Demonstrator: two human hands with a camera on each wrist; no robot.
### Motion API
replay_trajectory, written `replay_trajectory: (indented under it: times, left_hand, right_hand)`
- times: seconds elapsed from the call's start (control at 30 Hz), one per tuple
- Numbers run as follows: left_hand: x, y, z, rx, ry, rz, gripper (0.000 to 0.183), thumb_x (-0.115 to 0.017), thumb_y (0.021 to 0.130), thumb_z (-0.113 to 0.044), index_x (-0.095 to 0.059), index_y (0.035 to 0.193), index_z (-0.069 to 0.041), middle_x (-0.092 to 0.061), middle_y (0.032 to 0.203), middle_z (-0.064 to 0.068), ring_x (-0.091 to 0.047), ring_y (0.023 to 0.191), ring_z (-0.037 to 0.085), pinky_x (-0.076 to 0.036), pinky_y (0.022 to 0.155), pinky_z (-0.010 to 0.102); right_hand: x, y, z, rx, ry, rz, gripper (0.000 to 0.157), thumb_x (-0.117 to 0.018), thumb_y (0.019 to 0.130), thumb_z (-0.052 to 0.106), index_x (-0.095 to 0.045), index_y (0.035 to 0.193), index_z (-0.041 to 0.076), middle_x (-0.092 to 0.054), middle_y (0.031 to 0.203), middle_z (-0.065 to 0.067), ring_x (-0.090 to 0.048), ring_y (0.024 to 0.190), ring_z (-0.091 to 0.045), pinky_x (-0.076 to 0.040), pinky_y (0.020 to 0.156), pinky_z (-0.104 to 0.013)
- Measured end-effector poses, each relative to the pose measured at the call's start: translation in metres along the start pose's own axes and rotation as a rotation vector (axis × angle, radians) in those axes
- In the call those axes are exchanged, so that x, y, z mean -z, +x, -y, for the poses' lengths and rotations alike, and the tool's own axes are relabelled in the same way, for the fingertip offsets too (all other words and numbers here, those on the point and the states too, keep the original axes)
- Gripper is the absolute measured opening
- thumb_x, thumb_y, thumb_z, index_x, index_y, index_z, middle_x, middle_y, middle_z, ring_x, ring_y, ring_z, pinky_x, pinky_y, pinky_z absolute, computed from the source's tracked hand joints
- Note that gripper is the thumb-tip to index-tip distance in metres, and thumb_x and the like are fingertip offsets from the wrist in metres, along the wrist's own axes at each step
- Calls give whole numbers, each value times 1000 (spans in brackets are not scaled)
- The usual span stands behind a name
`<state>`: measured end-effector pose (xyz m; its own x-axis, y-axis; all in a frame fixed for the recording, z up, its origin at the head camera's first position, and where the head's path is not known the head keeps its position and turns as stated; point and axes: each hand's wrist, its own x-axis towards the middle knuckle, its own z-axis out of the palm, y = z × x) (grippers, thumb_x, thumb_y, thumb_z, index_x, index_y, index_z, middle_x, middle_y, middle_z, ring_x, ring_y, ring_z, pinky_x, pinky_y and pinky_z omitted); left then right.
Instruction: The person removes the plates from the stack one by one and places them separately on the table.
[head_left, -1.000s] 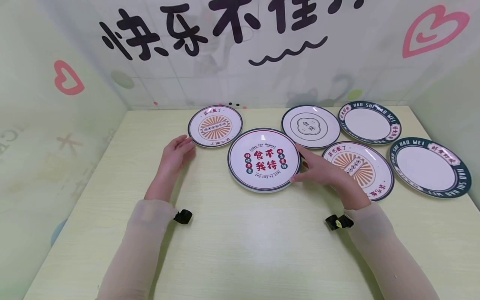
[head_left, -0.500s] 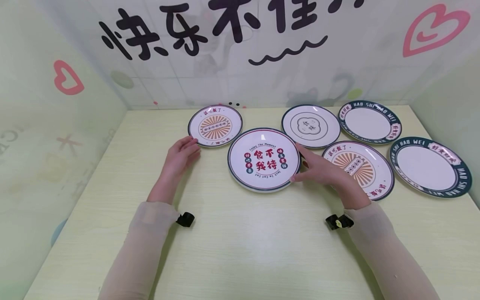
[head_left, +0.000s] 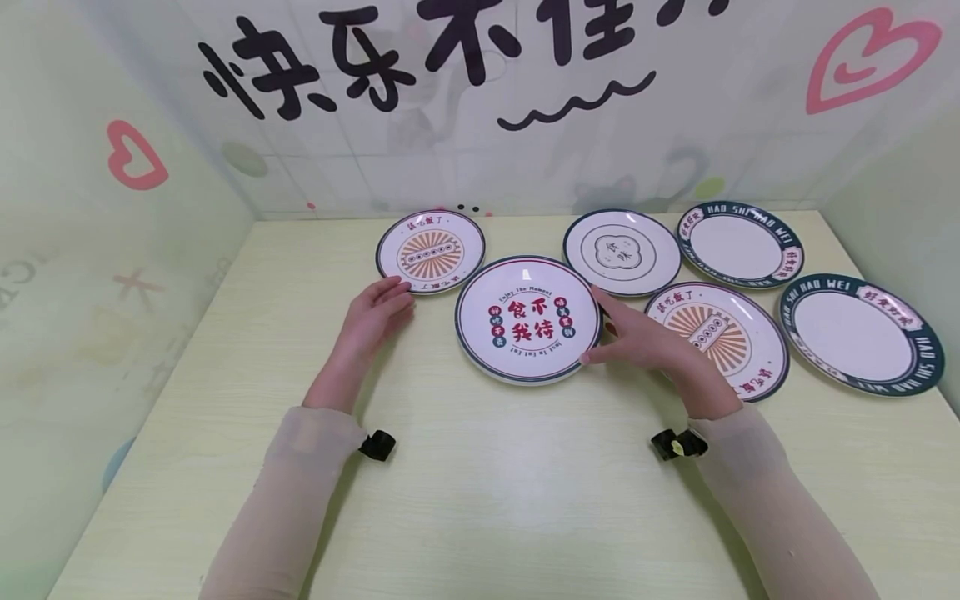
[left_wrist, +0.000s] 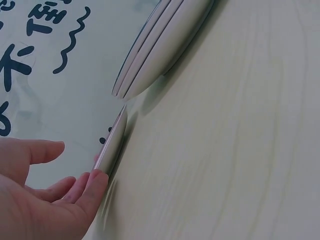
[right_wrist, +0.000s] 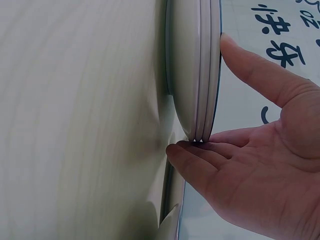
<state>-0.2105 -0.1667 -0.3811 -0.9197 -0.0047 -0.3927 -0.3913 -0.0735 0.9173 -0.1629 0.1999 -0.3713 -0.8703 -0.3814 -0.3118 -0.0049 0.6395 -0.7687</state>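
Observation:
A stack of round white plates (head_left: pixel 528 321) with red characters and a blue-edged rim sits mid-table; the wrist views show its stacked rims (right_wrist: pixel 202 75). My right hand (head_left: pixel 641 333) rests at the stack's right edge, thumb and fingers spread along the rim and fairly straight. In the right wrist view, the right hand (right_wrist: pixel 270 165) has its thumb against the top rim and fingertips at the stack's side. My left hand (head_left: pixel 371 317) touches the near-left rim of a smaller sunburst plate (head_left: pixel 431 250) with nearly straight fingers. Its thumb stands apart from that plate (left_wrist: pixel 112 140).
Right of the stack lie a white plate with a black emblem (head_left: pixel 622 252), a larger sunburst plate (head_left: pixel 742 333), and two dark-green-rimmed plates, one behind (head_left: pixel 738 242) and one at right (head_left: pixel 855 337). A printed wall (head_left: pixel 450 167) bounds the pale wooden table (head_left: pixel 510 492).
My left hand has slid a little rightward and nearer along the small sunburst plate's rim. The right hand and all the plates look unmoved.

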Motion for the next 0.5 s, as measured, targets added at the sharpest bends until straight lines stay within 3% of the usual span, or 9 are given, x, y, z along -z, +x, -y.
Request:
replay_trajectory:
  times: [0.5]
  left_hand:
    - [-13, -4, 9, -39, 54, 61, 54, -52, 102, -5, -34, 153, -5, -44, 154, 15, -52, 135, 24, -46, 115, 30]
  right_hand:
    - [0, -1, 0, -5, -13, -4, 111, -77, 84, 16, 2, 160, 5, 0, 168, -19, -4, 155, -42, -8, 128, -55]
